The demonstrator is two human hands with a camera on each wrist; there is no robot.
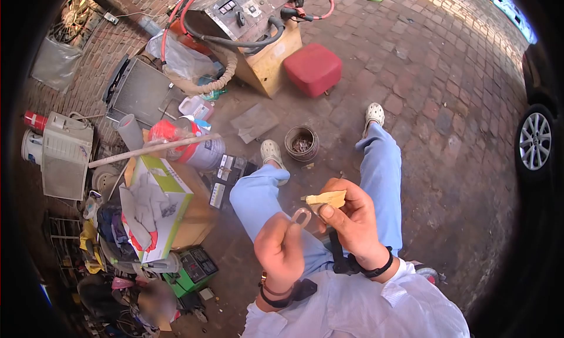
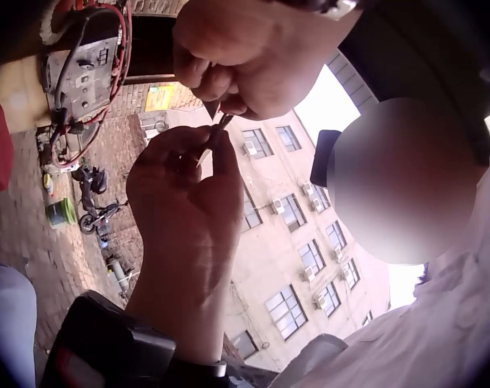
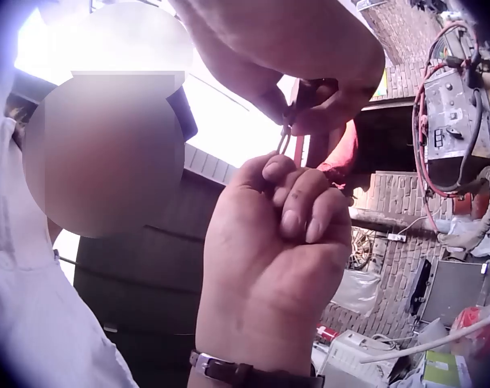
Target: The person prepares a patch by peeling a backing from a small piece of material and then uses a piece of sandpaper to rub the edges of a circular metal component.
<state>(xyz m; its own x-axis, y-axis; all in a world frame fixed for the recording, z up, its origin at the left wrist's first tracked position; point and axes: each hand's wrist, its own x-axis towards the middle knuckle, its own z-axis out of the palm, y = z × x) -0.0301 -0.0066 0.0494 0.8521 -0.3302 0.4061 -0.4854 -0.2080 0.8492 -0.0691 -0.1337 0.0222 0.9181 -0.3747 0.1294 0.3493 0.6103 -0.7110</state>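
Left hand [image 1: 281, 251] is pinching a small metal ring [image 1: 301, 217] between thumb and fingertips, fingers curled round it. Right hand [image 1: 354, 223] is gripping a yellowish scrap [image 1: 328, 198], looks like paper or abrasive sheet, cannot tell which, with the thumb pressing it against the ring's edge. Both hands are meeting in the air above the person's lap, between the knees, ring sitting right between them.

Left wrist view is showing the ring [image 2: 217, 129] edge-on, the left hand [image 2: 188, 198] below it and the right hand [image 2: 253, 56] above, fingertips touching. Right wrist view is showing the same: the right hand [image 3: 277, 259] clenched with knuckles toward the camera, the left hand [image 3: 310, 56] above, the ring [image 3: 284, 141] between them.

The person is sitting, blue trouser legs [image 1: 382, 173] stretching out over brick paving [image 1: 446, 91], white clogs [image 1: 373, 113] on the feet. A small pot of metal bits [image 1: 301, 143] is standing between the feet. A red stool [image 1: 312, 69] is lying beyond it, just beside a machine with hoses [image 1: 247, 12] near the paving's far edge. A green-and-white carton [image 1: 158, 203] is sitting among clutter along the left edge. A car wheel [image 1: 534, 141] is showing at the right edge.
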